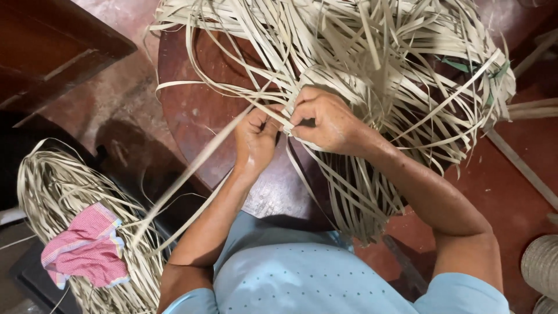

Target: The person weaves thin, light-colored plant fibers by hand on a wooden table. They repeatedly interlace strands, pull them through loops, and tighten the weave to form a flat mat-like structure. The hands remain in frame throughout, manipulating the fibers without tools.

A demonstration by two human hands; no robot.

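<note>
A big loose heap of pale flat leaf strips [372,58] lies over a round dark wooden table [192,110]. My left hand [256,136] pinches a long strip [186,174] that runs down to the lower left. My right hand [325,119] is closed on several strips at the edge of the heap, right beside the left hand. Both hands meet near the middle of the view.
A second bundle of pale strips [52,186] lies at the lower left with a pink checked cloth [87,247] on it. Dark wooden furniture [46,46] stands at the upper left. The floor [517,197] is red. A woven roll [540,264] sits at the right edge.
</note>
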